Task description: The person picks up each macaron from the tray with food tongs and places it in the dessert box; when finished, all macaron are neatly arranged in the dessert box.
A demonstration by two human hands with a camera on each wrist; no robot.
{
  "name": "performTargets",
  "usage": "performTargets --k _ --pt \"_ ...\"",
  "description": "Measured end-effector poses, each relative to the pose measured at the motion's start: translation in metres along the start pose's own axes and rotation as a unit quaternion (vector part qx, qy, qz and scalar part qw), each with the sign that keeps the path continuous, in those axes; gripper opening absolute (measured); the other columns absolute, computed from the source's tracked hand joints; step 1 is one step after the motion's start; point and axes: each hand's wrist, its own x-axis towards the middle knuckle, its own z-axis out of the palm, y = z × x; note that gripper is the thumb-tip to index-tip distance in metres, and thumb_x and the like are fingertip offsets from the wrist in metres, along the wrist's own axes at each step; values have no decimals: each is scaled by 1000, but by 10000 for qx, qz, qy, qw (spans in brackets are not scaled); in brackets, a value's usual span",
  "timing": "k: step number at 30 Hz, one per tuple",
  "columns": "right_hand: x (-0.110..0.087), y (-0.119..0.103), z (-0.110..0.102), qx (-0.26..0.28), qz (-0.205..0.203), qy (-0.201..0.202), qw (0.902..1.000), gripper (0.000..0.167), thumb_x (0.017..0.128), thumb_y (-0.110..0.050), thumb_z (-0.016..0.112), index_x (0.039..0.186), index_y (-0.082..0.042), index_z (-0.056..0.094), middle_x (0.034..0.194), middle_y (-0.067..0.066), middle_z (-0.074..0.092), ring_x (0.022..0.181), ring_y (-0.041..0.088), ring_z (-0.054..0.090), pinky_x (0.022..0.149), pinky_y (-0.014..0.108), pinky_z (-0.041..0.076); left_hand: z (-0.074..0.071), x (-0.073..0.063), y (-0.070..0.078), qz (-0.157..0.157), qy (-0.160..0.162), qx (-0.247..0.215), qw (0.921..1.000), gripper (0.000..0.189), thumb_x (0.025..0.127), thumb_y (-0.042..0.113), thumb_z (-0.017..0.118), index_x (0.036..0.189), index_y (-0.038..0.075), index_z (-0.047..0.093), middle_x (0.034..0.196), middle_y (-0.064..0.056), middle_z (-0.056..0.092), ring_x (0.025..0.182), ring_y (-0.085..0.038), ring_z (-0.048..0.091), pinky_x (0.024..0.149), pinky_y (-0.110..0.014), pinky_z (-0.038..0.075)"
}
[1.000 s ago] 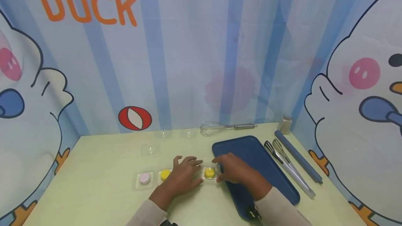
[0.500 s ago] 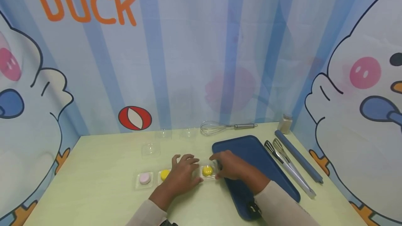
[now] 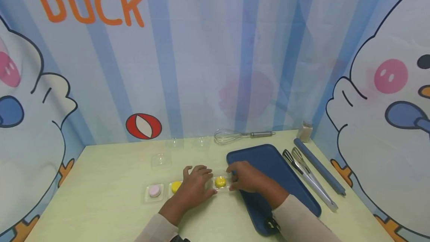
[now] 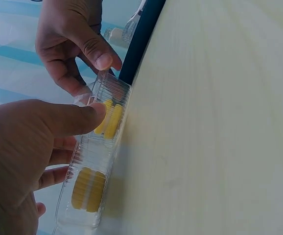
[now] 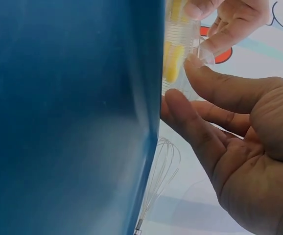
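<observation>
A yellow macaron sits in a small clear plastic box on the table, between the two hands. My left hand holds the box's left side, its thumb at the near edge and its fingers at the far one. On the right side, my right hand pinches the box between thumb and fingers. Left of these, a second yellow macaron, partly hidden by the left hand, lies in another clear box. Farther left a pale pink macaron rests in a clear box of its own.
A blue tray lies under the right forearm. Beyond it are metal tongs, a blue-grey roll and a small jar. A whisk and several clear plastic pieces, including a clear lid, lie toward the back.
The box with the yellow macaron has shifted slightly left and away from the body, toward the left hand. My right hand has moved a little away from the body with it.
</observation>
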Motion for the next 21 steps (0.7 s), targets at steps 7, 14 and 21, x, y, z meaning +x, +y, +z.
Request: performTargets --k 7,14,21 --pt "1 1 3 -124 -45 121 9998 60 83 -3 94 136 9 69 136 27 73 106 35 81 82 43 67 -2 0 -1 -10 -98 -73 9999 47 90 34 90 126 6 79 142 -11 74 140 -37 61 115 -73 38" --pt "3 5 3 79 -88 6 9999 61 85 -1 92 140 9 67 122 25 78 94 29 81 71 37 65 -1 0 -1 -91 -79 -133 9998 47 90 35 89 126 6 79 141 -11 74 139 -37 60 114 -72 39" --pt "5 12 3 -6 -261 -3 9997 60 86 -2 91 141 7 68 118 22 79 89 32 78 74 45 64 2 -1 -2 -59 149 -244 9996 43 93 38 85 124 7 81 134 -10 76 135 -37 60 111 -70 40"
